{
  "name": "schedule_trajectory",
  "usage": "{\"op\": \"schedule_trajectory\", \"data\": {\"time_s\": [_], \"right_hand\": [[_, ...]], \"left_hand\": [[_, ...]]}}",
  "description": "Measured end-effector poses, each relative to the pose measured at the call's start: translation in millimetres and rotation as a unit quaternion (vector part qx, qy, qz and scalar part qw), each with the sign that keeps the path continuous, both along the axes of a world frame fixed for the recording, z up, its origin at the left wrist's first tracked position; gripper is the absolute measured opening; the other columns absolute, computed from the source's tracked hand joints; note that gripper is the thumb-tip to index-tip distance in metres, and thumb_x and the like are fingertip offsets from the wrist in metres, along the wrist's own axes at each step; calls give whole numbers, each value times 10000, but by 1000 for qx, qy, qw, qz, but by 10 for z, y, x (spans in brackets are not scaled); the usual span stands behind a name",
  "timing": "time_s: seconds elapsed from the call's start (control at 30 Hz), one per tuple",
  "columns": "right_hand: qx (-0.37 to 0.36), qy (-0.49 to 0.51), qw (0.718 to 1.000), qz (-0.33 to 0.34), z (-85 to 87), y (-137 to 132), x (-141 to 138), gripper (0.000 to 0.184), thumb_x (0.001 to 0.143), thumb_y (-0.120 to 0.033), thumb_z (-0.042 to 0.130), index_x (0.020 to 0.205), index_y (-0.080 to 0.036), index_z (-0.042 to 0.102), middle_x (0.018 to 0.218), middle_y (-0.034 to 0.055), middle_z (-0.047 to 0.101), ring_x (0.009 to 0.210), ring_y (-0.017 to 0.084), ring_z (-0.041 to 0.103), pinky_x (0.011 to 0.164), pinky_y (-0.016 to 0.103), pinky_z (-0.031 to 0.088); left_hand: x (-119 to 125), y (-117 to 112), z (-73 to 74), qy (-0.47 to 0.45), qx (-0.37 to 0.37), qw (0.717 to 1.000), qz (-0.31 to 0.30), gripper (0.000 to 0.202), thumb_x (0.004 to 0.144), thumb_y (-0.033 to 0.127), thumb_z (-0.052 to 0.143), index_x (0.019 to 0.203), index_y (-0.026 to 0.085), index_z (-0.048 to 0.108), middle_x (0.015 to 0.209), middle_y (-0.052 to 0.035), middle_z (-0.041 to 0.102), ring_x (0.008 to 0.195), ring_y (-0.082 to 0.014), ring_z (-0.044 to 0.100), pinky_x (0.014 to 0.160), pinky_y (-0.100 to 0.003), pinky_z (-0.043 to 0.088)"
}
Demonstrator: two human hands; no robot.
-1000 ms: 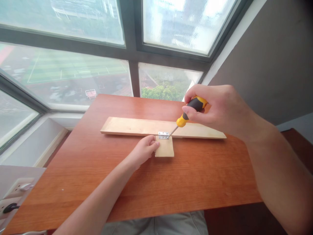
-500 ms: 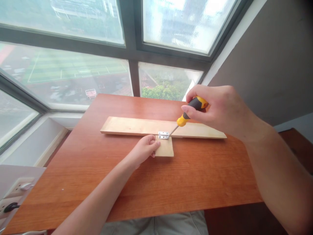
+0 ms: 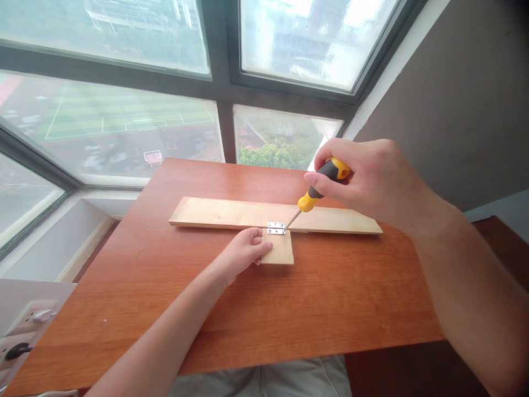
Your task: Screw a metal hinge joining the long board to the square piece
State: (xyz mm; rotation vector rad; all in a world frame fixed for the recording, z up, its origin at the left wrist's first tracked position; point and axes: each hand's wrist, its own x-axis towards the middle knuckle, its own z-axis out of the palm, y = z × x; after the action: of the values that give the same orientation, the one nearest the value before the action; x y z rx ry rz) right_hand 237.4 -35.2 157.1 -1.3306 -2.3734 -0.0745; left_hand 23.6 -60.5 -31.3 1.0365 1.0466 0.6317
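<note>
A yellow-and-black screwdriver (image 3: 306, 203) is gripped in the right hand (image 3: 366, 173) and slanted down to the left, its tip held at the right end of a silver hinge's (image 3: 276, 225) near half. The left edge of a small wooden piece (image 3: 281, 252) is pinched between the left hand's (image 3: 244, 251) thumb and fingers. The hinge is placed across this piece and a long pale board (image 3: 223, 213), laid crosswise on a reddish-brown desk (image 3: 330, 300).

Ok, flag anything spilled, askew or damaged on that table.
A tiny pale speck looks stray on the table, toward the left, too small to identify. No damage shows on the long board, small board or hinge.
</note>
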Motion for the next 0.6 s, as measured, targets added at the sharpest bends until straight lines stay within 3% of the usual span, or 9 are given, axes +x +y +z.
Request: {"op": "schedule_trajectory", "data": {"time_s": [0.13, 0.27, 0.37, 0.6], "right_hand": [[-16, -3, 1000, -7, 31, 18, -41, 199, 906, -406, 585, 845, -216, 596, 653, -16, 644, 561, 133, 514, 569, 297, 373], [-59, -5, 998, 16, 85, 26, -64, 87, 849, -256, 604, 922, -208, 597, 774, 9, 663, 667, 159, 569, 605, 305, 398], [-98, 3, 994, 51, 103, 42, -66, 184, 821, -182, 592, 1002, -216, 587, 865, 18, 678, 731, 171, 592, 629, 303, 421], [-46, -22, 998, 35, 1, 117, -96, 180, 911, -329, 559, 1055, -223, 582, 902, 37, 675, 737, 184, 577, 656, 319, 411]], "left_hand": [[-4, -4, 20, -14, -3, 1000, 2, 390, 749, 391, 771, 975, 125, 597, 810, -19, 625, 633, -85, 500, 534, -201, 370], [9, -8, 51, -29, -10, 999, 12, 385, 728, 373, 787, 963, 129, 605, 826, -19, 627, 645, -85, 504, 532, -198, 355], [17, -12, 61, -25, -9, 999, 18, 377, 731, 373, 783, 963, 131, 608, 815, -16, 627, 634, -86, 501, 531, -203, 352], [24, -33, 64, -38, -8, 999, 15, 389, 717, 404, 787, 937, 142, 603, 823, -21, 635, 634, -95, 518, 546, -223, 367]]}}
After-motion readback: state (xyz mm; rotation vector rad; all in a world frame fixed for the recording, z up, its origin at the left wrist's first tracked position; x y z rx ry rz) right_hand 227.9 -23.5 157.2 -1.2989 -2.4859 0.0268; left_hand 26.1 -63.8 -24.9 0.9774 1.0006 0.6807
